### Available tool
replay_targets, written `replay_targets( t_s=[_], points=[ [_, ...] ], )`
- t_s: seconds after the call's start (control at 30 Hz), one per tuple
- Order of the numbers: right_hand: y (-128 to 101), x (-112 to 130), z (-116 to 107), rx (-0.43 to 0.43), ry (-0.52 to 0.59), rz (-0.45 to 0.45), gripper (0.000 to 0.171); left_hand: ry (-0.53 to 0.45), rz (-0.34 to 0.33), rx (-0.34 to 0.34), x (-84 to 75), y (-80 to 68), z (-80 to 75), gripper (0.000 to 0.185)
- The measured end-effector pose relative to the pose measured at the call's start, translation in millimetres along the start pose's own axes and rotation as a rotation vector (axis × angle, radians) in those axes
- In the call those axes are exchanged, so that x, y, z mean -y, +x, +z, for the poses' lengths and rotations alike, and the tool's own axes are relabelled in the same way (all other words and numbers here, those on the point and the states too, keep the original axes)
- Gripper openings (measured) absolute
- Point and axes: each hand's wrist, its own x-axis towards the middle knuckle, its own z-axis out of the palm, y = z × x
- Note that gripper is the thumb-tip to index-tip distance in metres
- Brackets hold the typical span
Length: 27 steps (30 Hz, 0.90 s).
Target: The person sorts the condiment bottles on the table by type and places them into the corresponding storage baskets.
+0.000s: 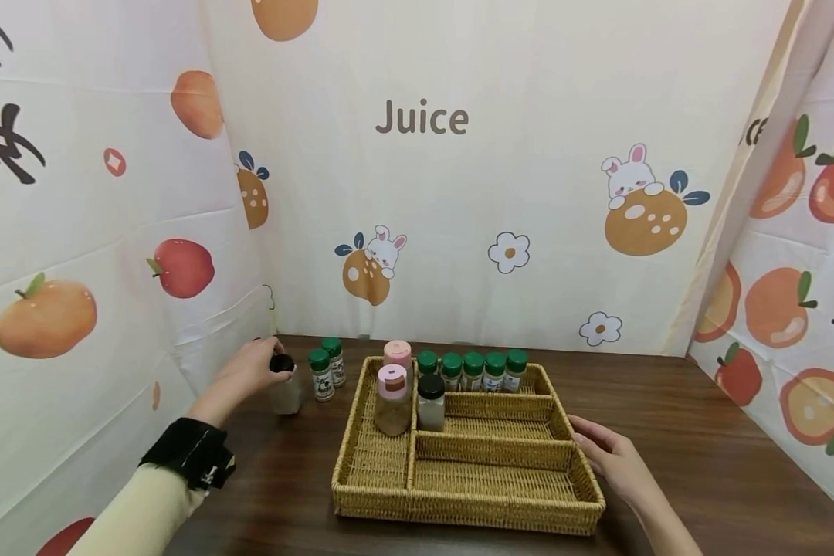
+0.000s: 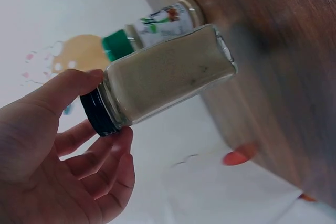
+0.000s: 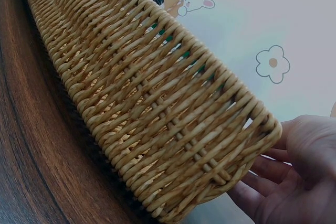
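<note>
At the left of the head view, my left hand point(image 1: 253, 369) pinches a square glass jar point(image 1: 286, 394) by its black lid. The left wrist view shows the jar point(image 2: 170, 72) full of beige powder, with the thumb and fingertips on the lid. Its base looks slightly raised off the table. Two green-capped spice bottles point(image 1: 323, 377) stand just right of it. At the right side of a wicker basket point(image 1: 472, 506), my right hand point(image 1: 611, 459) rests with its relaxed fingers against the outer wall. In the right wrist view, those fingers are partly hidden behind the basket corner point(image 3: 252, 140).
The basket's left compartment holds two pink-lidded jars point(image 1: 392, 409). Several green-capped bottles point(image 1: 472, 372) line the back compartment. Another black-lidded jar point(image 1: 431, 405) stands in the middle one. Printed cloth point(image 1: 556, 154) walls the brown table point(image 1: 667, 401) at the back and sides.
</note>
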Motion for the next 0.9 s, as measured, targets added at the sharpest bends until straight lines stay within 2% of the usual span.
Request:
replay_targets(
  t_s=[0.2, 0.33, 0.53, 0.77, 0.9],
  points=[
    [1, 2, -1, 0.001, 0.001, -0.010, 0.055, -0.011, 0.139, -0.077, -14.3, -20.3, -20.4, 0.038],
    [0, 1, -1, 0.006, -0.002, -0.013, 0.056, 0.009, 0.216, -0.114, -34.4, -37.6, -34.8, 0.037],
    [0, 1, -1, -0.002, -0.003, -0.027, 0.055, 0.009, 0.280, -0.141, -67.1, -59.3, -50.9, 0.034],
    [0, 1, 1, -0.007, 0.010, -0.034, 0.054, -0.075, 0.397, -0.129, -106.9, -74.2, -58.3, 0.031],
    [0, 1, 1, -0.004, 0.011, -0.042, 0.054, -0.069, 0.448, -0.129, -130.1, -77.3, -55.7, 0.033]
  ],
)
